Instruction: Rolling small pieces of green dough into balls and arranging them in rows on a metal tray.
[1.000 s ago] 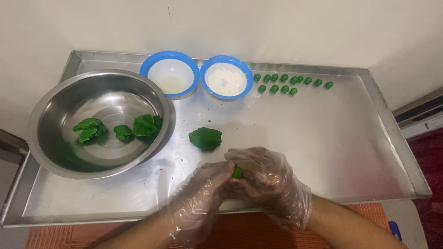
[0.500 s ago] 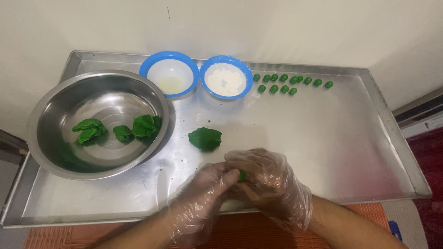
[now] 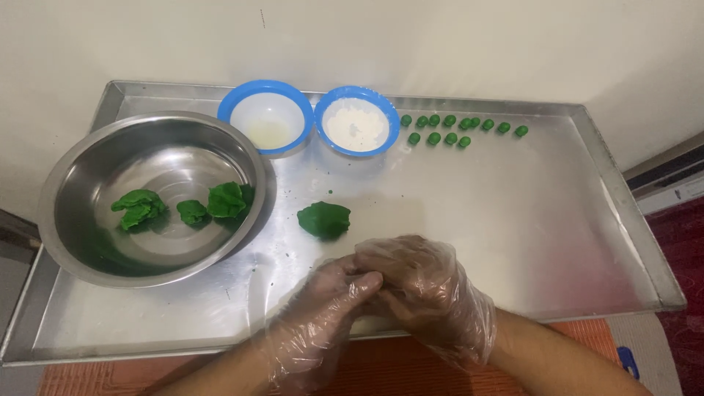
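Observation:
Both my hands wear clear plastic gloves and are pressed together over the front edge of a metal tray (image 3: 513, 220). The fingers of my left hand (image 3: 323, 308) are tucked against my right hand (image 3: 429, 293), which curls over them. The small green dough piece they hold is hidden between them. A larger lump of green dough (image 3: 323, 219) lies on the tray just beyond my hands. Several small green dough balls (image 3: 451, 128) sit in two rows at the tray's far edge.
A steel mixing bowl (image 3: 55, 191) on the tray's left holds three green dough pieces (image 3: 227, 199). Behind it stand two blue-rimmed bowls: one (image 3: 268, 89) with a pale liquid, one (image 3: 357, 92) with white flour. A wall is close behind the tray.
The small green piece that showed between my hands is now covered by my fingers. My hands have closed tighter together; everything else is still.

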